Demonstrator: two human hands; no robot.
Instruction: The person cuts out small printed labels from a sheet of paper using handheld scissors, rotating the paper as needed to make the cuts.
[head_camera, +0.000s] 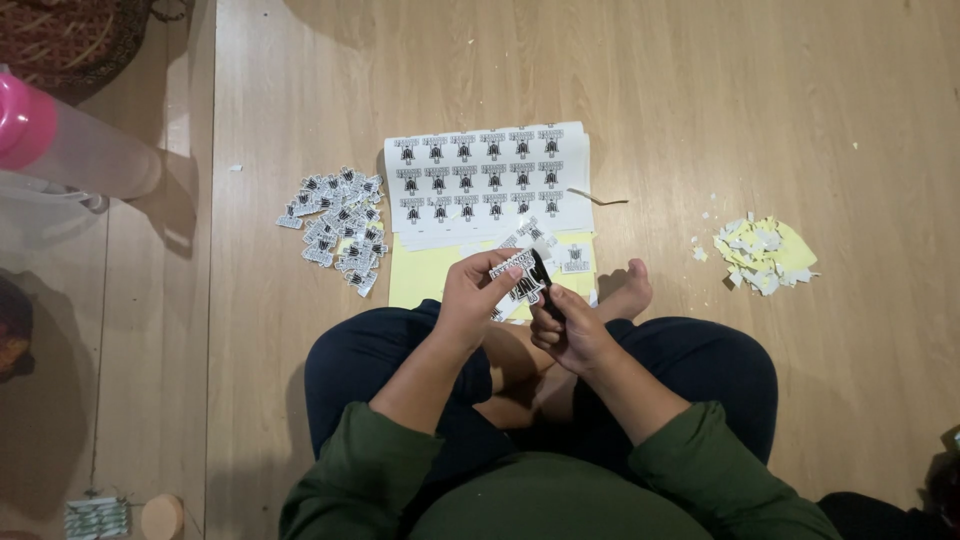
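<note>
Leftmost, a pile of cut-out stickers (338, 228) lay on the wooden floor (750, 120). Beside it, farther off, sat a printed sticker sheet (487, 178). Nearer, the left hand (474, 297) pinched a sticker strip (521, 283), touching the right hand (568, 330), which gripped black scissors (543, 276). Paper scraps (760, 254) lay far right.

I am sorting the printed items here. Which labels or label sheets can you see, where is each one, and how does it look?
Label sheet: floor, ahead of the knees; white, rows of black prints.
Cut labels pile: left of the sheet; small, black and white.
Label strip: in the left hand, by the right hand; black and white.
Yellow backing paper: under the sheet.
</note>
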